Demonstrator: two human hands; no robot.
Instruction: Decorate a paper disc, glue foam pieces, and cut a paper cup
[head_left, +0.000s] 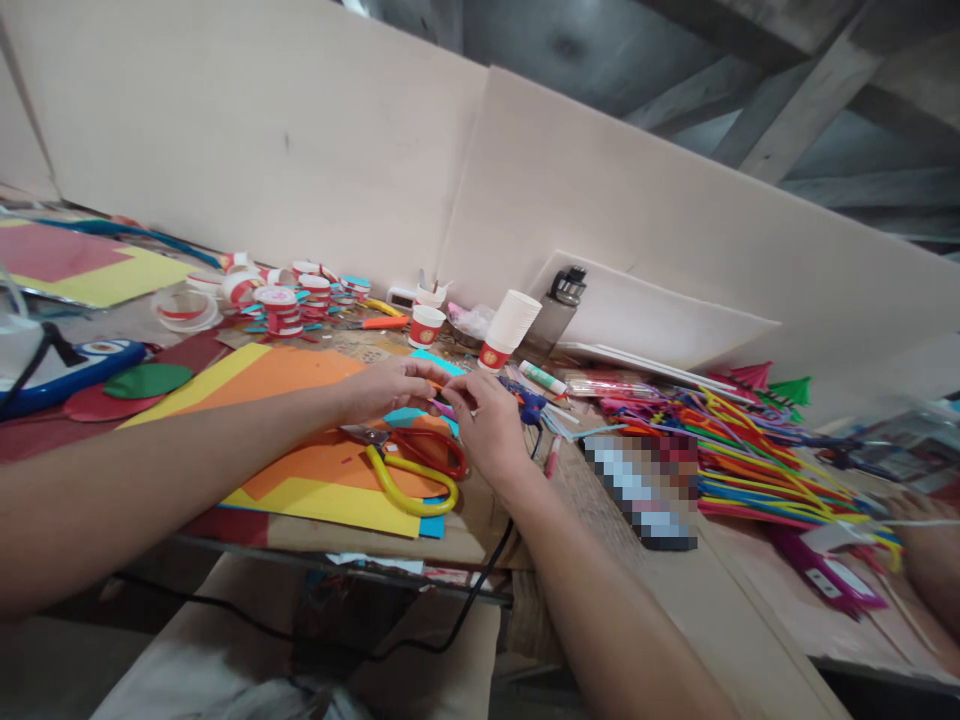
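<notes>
My left hand point(386, 388) and my right hand point(484, 415) meet over the table with their fingertips pinched close together. Between them a small orange and purple bit shows, too blurred and covered to name. Scissors point(416, 485) with one yellow and one red handle lie just below my hands. Under them are layered sheets of orange paper point(307, 378) and yellow paper point(322, 505), with blue paper point(433, 525) peeking out at the edge. A blue glue gun point(531, 400), partly hidden, lies right beside my right hand.
Paper cups point(517, 318) are stacked behind my hands, near a dark bottle point(555, 310). Cup crafts point(283, 312) crowd the back left. Pipe cleaners point(757, 450) and a phone point(641, 495) lie to the right. A black cable point(491, 570) hangs over the front edge. Another person's hand point(926, 540) is far right.
</notes>
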